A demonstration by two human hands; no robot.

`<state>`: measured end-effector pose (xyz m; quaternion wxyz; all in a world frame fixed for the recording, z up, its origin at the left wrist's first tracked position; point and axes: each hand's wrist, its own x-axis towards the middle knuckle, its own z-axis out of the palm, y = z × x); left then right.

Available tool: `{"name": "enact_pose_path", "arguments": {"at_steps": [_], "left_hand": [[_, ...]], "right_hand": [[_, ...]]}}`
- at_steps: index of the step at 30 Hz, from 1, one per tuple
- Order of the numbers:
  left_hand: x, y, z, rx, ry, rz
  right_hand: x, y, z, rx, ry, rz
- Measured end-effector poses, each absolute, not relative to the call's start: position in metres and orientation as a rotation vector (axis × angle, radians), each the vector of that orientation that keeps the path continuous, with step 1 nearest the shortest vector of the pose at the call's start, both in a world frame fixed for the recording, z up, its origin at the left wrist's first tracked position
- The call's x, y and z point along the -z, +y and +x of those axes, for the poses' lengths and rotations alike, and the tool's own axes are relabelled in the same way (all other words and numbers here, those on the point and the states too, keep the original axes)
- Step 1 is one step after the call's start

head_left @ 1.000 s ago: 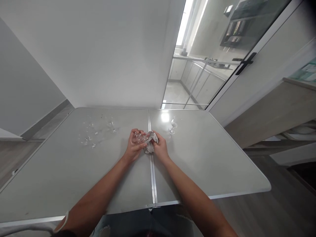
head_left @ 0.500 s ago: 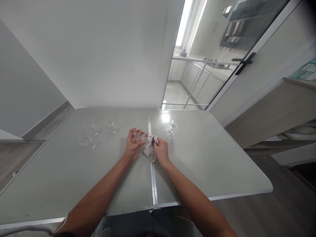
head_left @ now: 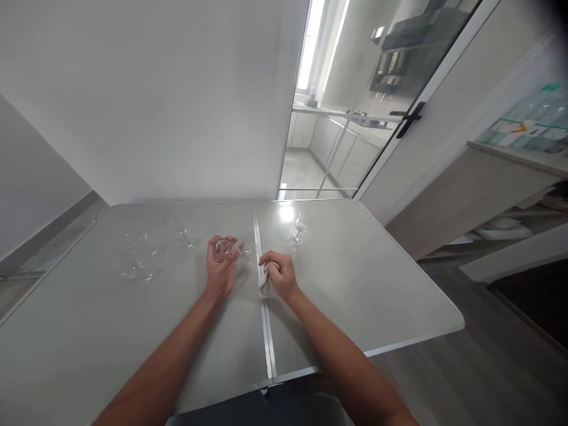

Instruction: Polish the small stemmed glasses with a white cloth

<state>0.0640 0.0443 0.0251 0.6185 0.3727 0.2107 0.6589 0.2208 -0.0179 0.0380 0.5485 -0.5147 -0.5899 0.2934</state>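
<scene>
My left hand (head_left: 219, 269) is closed round the bowl of a clear stemmed glass (head_left: 229, 248), which lies sideways in it with the stem and foot pointing right. Bunched in my right hand (head_left: 280, 273) is a whitish cloth (head_left: 266, 284), hanging below the curled fingers. A small gap separates the cloth from the glass's foot. Both hands are above the middle of the table, near its metal seam. Beyond my right hand another stemmed glass (head_left: 298, 231) stands upright on the table.
Several clear glasses (head_left: 139, 266) stand on the left part of the grey table (head_left: 355, 296); their outlines are hard to make out. A white wall (head_left: 177, 106) borders the far edge. To the right are a glass door (head_left: 346, 136) and a shelf (head_left: 479, 195) with bottles.
My right hand and the cloth have come away from the glass's foot and stem, which now show bare. The whole view has shifted, with the table appearing farther left.
</scene>
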Motion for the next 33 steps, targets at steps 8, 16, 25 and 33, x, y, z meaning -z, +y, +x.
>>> {"name": "enact_pose_path", "arguments": {"at_steps": [8,16,25,33], "left_hand": [[-0.025,0.036,0.071,-1.422,0.420,0.980],[-0.026,0.025,0.079,-1.310,0.351,1.141],[-0.017,0.031,0.069,-1.303,0.427,1.024],[-0.070,-0.030,0.080,-0.860,0.113,1.143]], "right_hand": [[-0.029,-0.014,0.214,-0.213,-1.717,-1.743],[-0.027,-0.013,0.213,0.017,-1.966,-1.910],[-0.044,-0.017,0.301,0.517,-1.088,-1.772],[-0.023,0.000,0.382,0.127,-0.802,-2.212]]}}
